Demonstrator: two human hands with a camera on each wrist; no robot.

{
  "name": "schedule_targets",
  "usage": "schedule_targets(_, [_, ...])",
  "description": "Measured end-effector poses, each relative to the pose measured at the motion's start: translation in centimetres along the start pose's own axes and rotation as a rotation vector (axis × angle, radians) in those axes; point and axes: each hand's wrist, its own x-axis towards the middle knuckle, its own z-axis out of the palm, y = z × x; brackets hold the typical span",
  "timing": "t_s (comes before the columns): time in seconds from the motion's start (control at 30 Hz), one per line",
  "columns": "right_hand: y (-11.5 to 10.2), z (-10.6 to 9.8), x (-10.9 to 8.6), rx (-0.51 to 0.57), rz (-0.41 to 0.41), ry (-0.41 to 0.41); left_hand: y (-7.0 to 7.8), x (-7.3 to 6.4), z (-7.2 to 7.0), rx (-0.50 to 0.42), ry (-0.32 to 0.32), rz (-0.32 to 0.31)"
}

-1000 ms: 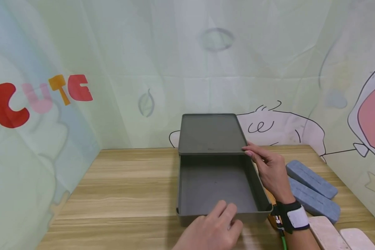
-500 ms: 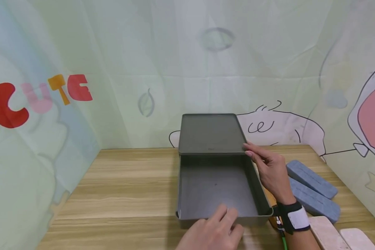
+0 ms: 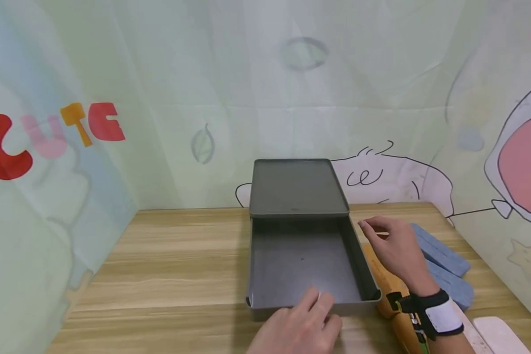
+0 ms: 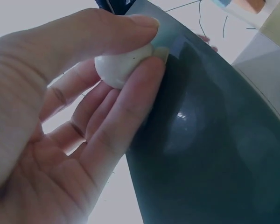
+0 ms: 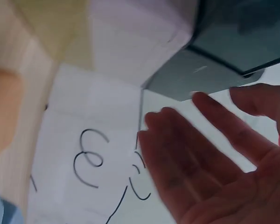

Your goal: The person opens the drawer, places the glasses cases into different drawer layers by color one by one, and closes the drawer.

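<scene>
A dark grey drawer [image 3: 303, 275] stands pulled out toward me from under the flat grey top [image 3: 298, 189] of a small box-shaped unit. Its inside shows bare. At the drawer's front, my left hand [image 3: 298, 322] pinches a round white knob [image 4: 116, 70] between thumb and fingers; in the head view the hand hides that knob. My right hand [image 3: 396, 250] hovers just right of the unit, apart from it. Its fingers are loosely bent with nothing between them, as the right wrist view also shows of that hand [image 5: 210, 154].
Right of the drawer lie orange blocks [image 3: 380, 278], partly behind my right arm. Farther right are two blue-grey blocks [image 3: 442, 250] and pale pinkish blocks [image 3: 497, 334]. A printed cloth [image 3: 181, 98] hangs behind the wooden table [image 3: 181, 265].
My right hand has let go of the unit's right front corner and moved right and slightly down. The left hand stays at the drawer front. The view has shifted slightly.
</scene>
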Motion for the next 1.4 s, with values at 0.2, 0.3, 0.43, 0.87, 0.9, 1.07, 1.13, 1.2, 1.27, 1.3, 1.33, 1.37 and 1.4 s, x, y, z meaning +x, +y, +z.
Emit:
schedule_targets(0.2, [2.2,-0.2,-0.1,-0.154,0.017,-0.17,0.0,0.1,0.1,0.058,0.058,0.012])
schedule_targets(0.3, [3.4,-0.1,-0.3,-0.234,0.032,-0.259,0.1,0.1,0.2,0.057,0.072,0.014])
schedule_targets(0.43, [4.8,0.0,-0.6,-0.3,0.089,-0.377,0.1,0.0,0.2,0.029,0.047,0.009])
schedule_targets(0.87, [6.2,1.4,-1.7,-0.368,0.152,-0.563,0.0,0.0,0.1,0.043,0.083,0.02])
schedule_targets(0.9, [6.3,1.5,-1.9,-0.36,0.148,-0.574,0.0,0.0,0.2,0.05,0.096,0.022])
schedule_targets(1.07, [6.7,2.0,-2.6,-0.354,0.098,-0.572,0.1,0.0,0.1,0.028,0.071,0.017])
schedule_targets(1.13, [6.8,2.1,-2.7,-0.369,0.088,-0.566,0.1,0.0,0.1,0.011,0.043,0.014])
schedule_targets(1.2, [6.8,2.3,-2.7,-0.391,0.089,-0.56,0.0,0.0,0.0,-0.007,0.011,0.01])
schedule_targets(1.27, [6.7,2.5,-2.7,-0.418,0.089,-0.557,0.0,0.1,-0.1,-0.017,-0.008,0.01])
schedule_targets(1.3, [6.7,2.6,-2.7,-0.431,0.092,-0.556,0.0,0.1,-0.1,-0.02,-0.014,0.01])
schedule_targets(1.33, [6.6,2.6,-2.7,-0.44,0.091,-0.551,-0.1,0.1,-0.1,-0.026,-0.024,0.008])
schedule_targets(1.37, [6.6,2.7,-2.8,-0.454,0.082,-0.541,0.0,0.1,-0.1,-0.025,-0.024,0.008])
schedule_targets(1.4, [6.6,2.7,-2.8,-0.459,0.079,-0.535,0.0,0.1,-0.1,-0.022,-0.02,0.007])
